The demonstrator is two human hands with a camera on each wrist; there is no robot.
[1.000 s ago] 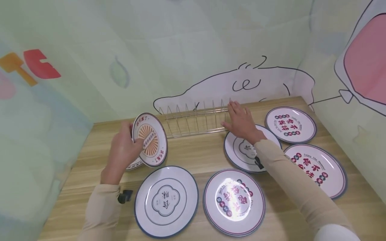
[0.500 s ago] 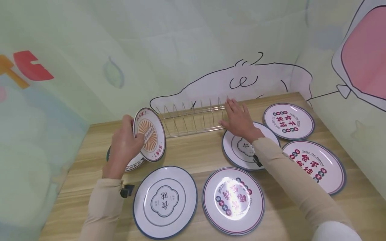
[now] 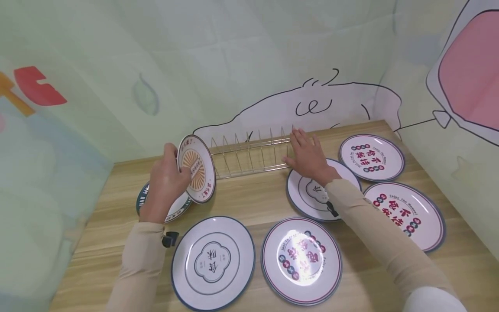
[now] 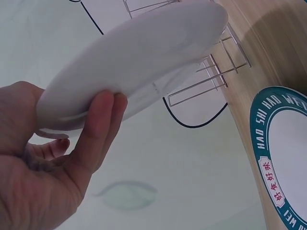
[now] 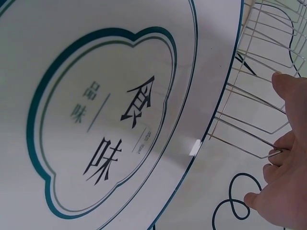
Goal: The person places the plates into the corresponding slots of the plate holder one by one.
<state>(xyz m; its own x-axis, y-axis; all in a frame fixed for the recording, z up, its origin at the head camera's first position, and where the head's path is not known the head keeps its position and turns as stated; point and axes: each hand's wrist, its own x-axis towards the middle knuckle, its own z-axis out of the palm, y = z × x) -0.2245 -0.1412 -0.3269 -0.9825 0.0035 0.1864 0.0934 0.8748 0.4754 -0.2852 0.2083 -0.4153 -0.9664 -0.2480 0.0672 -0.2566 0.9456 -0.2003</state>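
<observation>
In my left hand (image 3: 168,184) I hold a small round plate (image 3: 196,169) tilted on its edge, its orange sunburst face toward the right. The left wrist view shows the plate's white underside (image 4: 139,62), with fingers against it. The plate is just left of a wire dish rack (image 3: 251,158) at the back of the table; the rack's slots hold nothing. My right hand (image 3: 309,158) grips the rack's right end, thumb at the front rail and fingers at the end wires (image 5: 259,155). Below that hand lies a blue-rimmed plate (image 3: 302,201), partly hidden by the arm.
A green-rimmed plate (image 3: 181,208) lies under the left hand. In front are a blue-rimmed plate (image 3: 183,264) and a red-lettered plate (image 3: 273,277). Two more red-lettered plates, a smaller one (image 3: 352,162) and a larger one (image 3: 425,212), lie at the right. A printed cloth (image 3: 234,65) hangs behind the table.
My left hand has moved slightly up and toward the rack with the sunburst plate, uncovering more of the green-rimmed plate. The right hand stays on the rack's end. The head view has shifted slightly.
</observation>
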